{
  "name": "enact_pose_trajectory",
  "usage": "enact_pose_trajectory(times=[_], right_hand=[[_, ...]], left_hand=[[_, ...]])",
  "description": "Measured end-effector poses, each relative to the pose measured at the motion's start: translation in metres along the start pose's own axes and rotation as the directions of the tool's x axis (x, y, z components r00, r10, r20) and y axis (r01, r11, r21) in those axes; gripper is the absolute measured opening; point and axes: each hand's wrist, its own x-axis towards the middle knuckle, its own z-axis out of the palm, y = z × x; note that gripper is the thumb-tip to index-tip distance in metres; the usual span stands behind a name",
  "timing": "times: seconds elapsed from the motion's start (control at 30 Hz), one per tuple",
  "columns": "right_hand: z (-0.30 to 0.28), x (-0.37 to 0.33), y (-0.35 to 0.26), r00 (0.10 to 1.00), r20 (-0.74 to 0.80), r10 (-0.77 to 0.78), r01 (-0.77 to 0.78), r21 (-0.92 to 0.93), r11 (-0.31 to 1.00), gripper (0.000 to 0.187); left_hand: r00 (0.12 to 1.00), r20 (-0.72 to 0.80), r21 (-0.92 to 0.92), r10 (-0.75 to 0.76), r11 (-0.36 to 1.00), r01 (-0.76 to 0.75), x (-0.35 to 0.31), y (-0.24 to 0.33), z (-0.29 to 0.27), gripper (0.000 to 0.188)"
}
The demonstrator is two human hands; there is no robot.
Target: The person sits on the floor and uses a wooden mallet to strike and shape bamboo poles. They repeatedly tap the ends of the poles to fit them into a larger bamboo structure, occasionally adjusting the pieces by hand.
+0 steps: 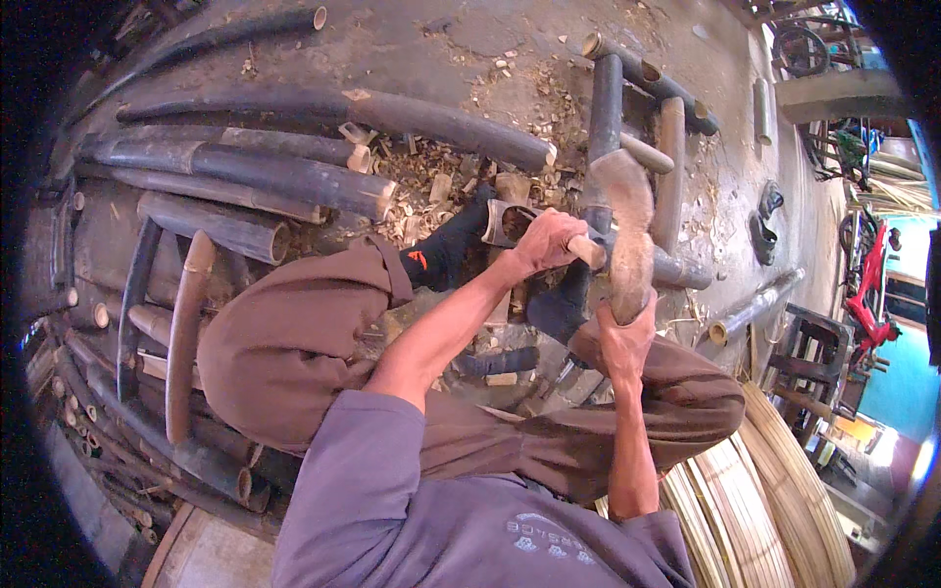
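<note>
My left hand is closed around the pale wooden handle of what looks like a chisel; its blade is hidden. Just left of that hand lies a bamboo pole with an opening in it, between my dark-socked feet. My right hand grips the lower end of a thick wooden mallet, worn and narrowed along its middle. The mallet stands out away from me, its body just right of the handle's end. Whether the two touch, I cannot tell.
Wood chips litter the floor around my feet. Several dark bamboo poles lie at the left. A bamboo frame lies ahead, a sandal at the right. Pale split-bamboo strips are beside my right knee.
</note>
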Motion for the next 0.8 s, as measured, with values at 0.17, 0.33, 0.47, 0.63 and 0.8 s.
enact_pose_trajectory(times=[0.17,0.33,0.47,0.63,0.8], right_hand=[[-0.006,-0.003,-0.022,0.994,-0.111,-0.01,0.032,0.202,0.979,0.055],[0.022,0.001,0.015,0.956,-0.219,-0.197,0.209,0.036,0.977,0.059],[0.016,0.02,-0.005,0.999,0.028,-0.041,0.039,0.064,0.997,0.059],[0.025,0.031,0.013,0.999,-0.001,0.036,-0.036,0.116,0.993,0.059],[-0.006,0.029,-0.006,0.999,0.033,0.022,-0.022,0.01,1.0,0.06]], left_hand=[[0.995,-0.092,0.019,0.026,1.0,-0.024,0.0,-0.004,-0.002,0.019],[0.96,-0.23,-0.182,-0.16,0.976,0.119,0.004,-0.021,0.02,0.022],[0.937,-0.348,0.068,-0.037,0.996,0.065,0.013,-0.035,0.012,0.025],[0.931,-0.294,0.007,-0.214,0.974,0.226,0.022,-0.004,0.007,0.022],[0.979,-0.165,-0.205,-0.118,0.975,0.083,-0.014,-0.009,0.027,0.014]])
